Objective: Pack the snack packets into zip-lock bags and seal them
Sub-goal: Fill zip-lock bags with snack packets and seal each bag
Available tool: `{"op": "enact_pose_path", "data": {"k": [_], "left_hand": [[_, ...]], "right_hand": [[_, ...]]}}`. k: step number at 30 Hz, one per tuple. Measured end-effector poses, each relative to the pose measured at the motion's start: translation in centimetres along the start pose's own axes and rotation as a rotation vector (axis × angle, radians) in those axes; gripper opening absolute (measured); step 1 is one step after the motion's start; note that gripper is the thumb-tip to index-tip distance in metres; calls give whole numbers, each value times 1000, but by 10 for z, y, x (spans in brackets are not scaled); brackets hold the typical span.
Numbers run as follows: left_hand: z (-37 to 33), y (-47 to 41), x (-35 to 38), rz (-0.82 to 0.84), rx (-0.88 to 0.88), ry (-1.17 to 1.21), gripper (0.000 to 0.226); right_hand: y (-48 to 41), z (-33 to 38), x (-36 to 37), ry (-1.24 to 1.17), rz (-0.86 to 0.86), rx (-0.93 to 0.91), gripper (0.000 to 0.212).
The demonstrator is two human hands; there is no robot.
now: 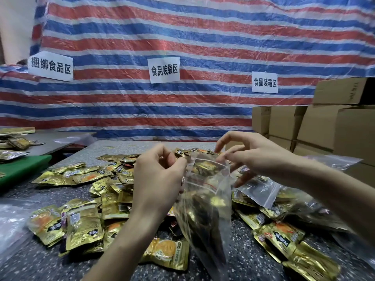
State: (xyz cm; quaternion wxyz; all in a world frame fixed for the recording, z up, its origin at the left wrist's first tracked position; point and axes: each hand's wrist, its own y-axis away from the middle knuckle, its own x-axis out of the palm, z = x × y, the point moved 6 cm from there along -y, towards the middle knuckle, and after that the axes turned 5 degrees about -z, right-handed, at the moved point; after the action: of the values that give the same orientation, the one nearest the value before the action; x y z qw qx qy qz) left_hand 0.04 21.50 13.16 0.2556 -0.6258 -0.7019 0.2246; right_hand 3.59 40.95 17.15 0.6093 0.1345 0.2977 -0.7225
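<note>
The left grip [156, 177] pinches one side of the mouth of a clear zip-lock bag [205, 209] between thumb and fingers. The right grip [255, 157] pinches the other side, its remaining fingers spread. The bag hangs between them above the worktop [40, 264], blurred, with gold packets inside. Loose snack packets [81, 222] lie scattered over the speckled worktop under and around it. Another filled bag [259, 191] lies just right of the held one. Cardboard boxes [324, 126] are stacked at the right, in front of a striped tarp [182, 47] that carries three paper signs [164, 70].
</note>
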Motion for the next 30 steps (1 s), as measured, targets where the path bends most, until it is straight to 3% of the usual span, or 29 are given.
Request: {"op": "enact_pose_path", "data": {"k": [2, 4, 6, 11, 14, 15, 18, 21, 24, 27, 30], "left_hand": [[9, 0, 0, 6, -49, 42, 25], [13, 0, 0, 2, -57, 68, 26], [15, 0, 1, -15, -44, 107, 29], [28, -8, -9, -62, 16, 204, 31], [64, -22, -23, -148, -138, 139, 27], [78, -24, -20, -78, -245, 142, 24], [97, -11, 7, 348, -457, 244, 29], [88, 4, 16, 537, -499, 534, 37], [80, 15, 15, 700, -481, 691, 41], [79, 22, 17, 731, -398, 663, 42], [80, 16, 15, 548, -249, 505, 35]], "right_hand": [[7, 6, 6, 73, 124, -85, 16], [19, 10, 16, 180, 253, -140, 44], [30, 14, 29, 297, 303, -193, 40], [28, 17, 26, 318, 66, -268, 8], [28, 17, 24, 287, 66, -237, 7], [28, 16, 24, 274, 74, -235, 9], [30, 16, 29, 242, 75, -252, 9], [31, 16, 30, 147, 41, -260, 11], [29, 9, 19, 39, -35, -234, 29], [25, -2, 11, -80, -79, -152, 29], [26, -13, 7, -44, -116, -115, 24]]}}
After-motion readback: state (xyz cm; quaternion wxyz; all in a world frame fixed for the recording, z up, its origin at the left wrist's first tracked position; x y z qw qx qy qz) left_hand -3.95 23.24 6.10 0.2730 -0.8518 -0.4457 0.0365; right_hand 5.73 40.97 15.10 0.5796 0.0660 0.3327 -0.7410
